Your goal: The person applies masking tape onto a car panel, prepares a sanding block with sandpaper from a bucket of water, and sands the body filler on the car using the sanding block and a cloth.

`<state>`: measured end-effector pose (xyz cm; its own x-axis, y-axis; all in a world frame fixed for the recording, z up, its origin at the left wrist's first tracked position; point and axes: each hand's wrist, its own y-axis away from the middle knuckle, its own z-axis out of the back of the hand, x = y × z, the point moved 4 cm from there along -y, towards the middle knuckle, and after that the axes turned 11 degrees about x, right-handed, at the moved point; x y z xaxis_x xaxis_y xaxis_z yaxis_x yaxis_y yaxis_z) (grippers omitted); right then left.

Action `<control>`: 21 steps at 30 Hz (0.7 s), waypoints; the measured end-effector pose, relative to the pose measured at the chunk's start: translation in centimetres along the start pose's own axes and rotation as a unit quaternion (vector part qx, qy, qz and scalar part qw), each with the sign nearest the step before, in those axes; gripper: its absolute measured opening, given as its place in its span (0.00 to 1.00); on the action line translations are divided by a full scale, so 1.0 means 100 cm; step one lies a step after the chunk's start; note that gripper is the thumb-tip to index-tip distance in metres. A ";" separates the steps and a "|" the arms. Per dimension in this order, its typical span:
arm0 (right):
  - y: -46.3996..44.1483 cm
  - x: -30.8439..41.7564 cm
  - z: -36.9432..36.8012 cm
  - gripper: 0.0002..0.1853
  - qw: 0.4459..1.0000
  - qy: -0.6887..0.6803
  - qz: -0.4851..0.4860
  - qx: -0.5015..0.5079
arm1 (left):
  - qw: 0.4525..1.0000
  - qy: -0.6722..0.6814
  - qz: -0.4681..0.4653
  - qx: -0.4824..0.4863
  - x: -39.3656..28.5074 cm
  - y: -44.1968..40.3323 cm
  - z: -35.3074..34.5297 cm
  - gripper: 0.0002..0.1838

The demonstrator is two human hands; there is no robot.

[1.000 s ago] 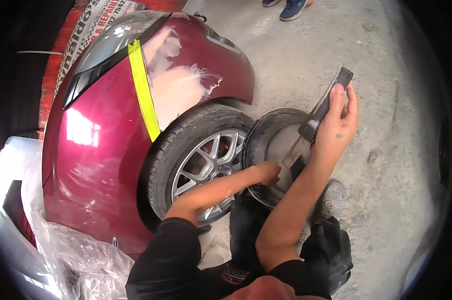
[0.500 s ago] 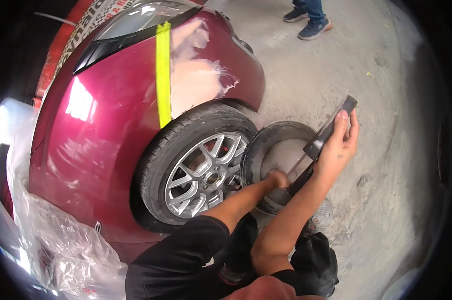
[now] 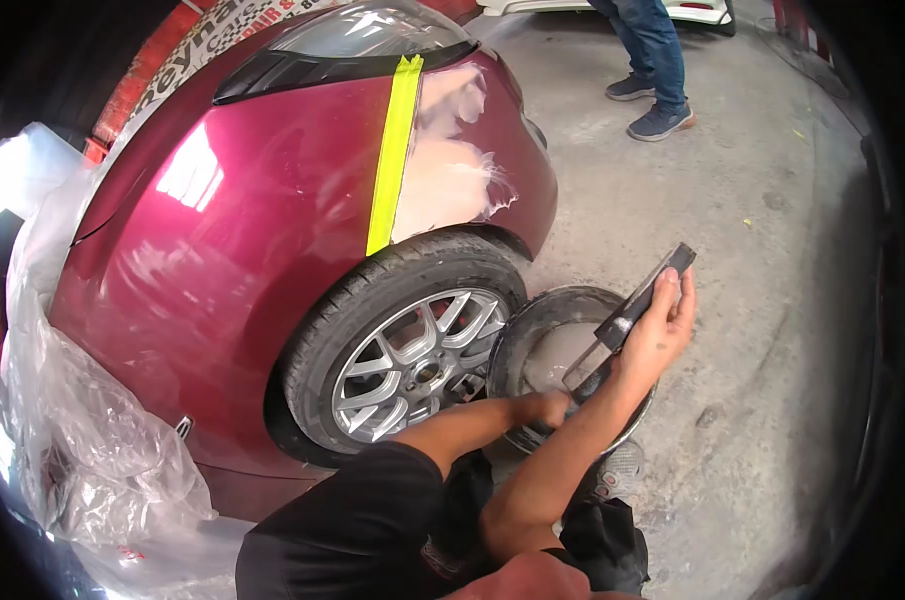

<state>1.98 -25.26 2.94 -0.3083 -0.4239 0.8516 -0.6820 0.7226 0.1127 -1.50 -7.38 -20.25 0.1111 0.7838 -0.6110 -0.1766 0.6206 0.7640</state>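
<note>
My right hand (image 3: 662, 325) grips a long dark sanding block (image 3: 644, 295), held tilted above a round black basin, fingers along its far side. A thin grey strip (image 3: 589, 362) runs from the block's lower end down toward my left hand (image 3: 549, 408). My left hand is closed low over the basin (image 3: 509, 345), partly hidden by my right forearm; what it holds is not clear. Greyish, cloudy liquid (image 3: 564, 355) sits in the basin. Beside it stands a maroon car (image 3: 262, 240) with a pale filler patch (image 3: 444, 185) above the wheel arch.
Bright yellow tape (image 3: 394, 160) edges the filler patch. The car's wheel (image 3: 427, 370) is right beside the basin. Clear plastic sheeting (image 3: 122, 460) hangs at the left. Another person's legs (image 3: 652, 60) stand on the concrete floor (image 3: 762, 290), with a white car (image 3: 692, 12) behind.
The view has tilted up, bringing the white car into sight. My right hand and the sanding block have come lower beside the basin. My left hand remains low over the basin.
</note>
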 end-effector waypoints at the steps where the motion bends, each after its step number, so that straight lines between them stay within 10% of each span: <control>1: 0.001 0.000 0.000 0.26 1.000 0.001 0.003 -0.002 | 1.000 0.012 -0.009 0.004 -0.002 0.002 0.000 0.18; 21: 0.024 0.010 -0.018 0.26 1.000 -0.024 0.001 0.008 | 0.992 0.093 -0.086 0.020 -0.018 0.054 0.001 0.17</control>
<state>1.22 -23.03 5.00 -0.3416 -0.4483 0.8260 -0.6915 0.7151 0.1021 -2.51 -5.41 -15.02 -0.0465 0.6513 -0.7574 -0.1316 0.7476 0.6509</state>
